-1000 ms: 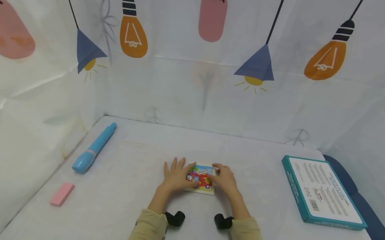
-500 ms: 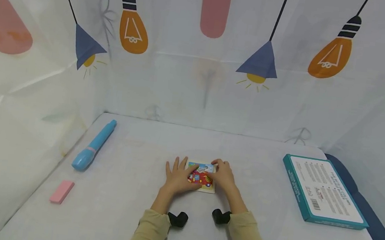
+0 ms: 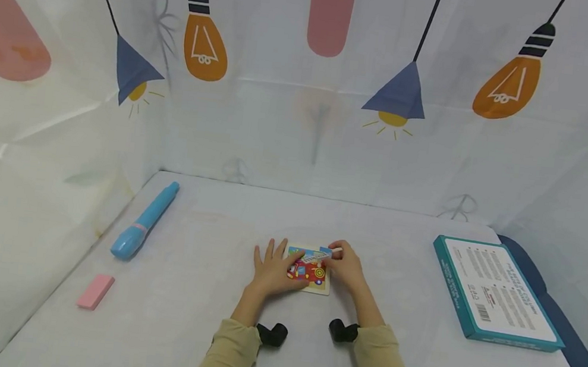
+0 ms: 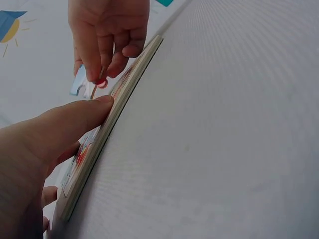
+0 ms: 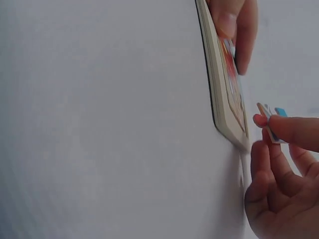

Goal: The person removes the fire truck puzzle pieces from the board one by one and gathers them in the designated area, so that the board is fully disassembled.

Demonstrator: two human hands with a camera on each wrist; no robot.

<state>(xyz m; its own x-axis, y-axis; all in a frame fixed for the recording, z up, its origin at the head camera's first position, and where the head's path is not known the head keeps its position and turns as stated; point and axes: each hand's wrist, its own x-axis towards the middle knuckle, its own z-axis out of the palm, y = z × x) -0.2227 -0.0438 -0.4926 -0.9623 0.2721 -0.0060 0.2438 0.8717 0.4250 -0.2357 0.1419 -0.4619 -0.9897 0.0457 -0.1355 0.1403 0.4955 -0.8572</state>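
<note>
A small jigsaw board with a red fire truck picture lies flat in the middle of the table in the head view. My left hand rests on its left side with fingers spread, and the thumb presses near the front edge, as the left wrist view shows. At the board's upper right corner my right hand pinches a jigsaw piece between thumb and fingers. Blue, white and a red knob show on this piece. In the right wrist view it is held clear of the board's surface. My fingers cover part of the picture.
A blue pen-shaped device lies at the left of the white table, with a pink eraser-like block nearer me. A teal-edged box lies on the right. A printed white curtain surrounds the table.
My right hand has lifted the jigsaw piece from the board's upper right corner and moved slightly right with it. The left hand stays on the board.
</note>
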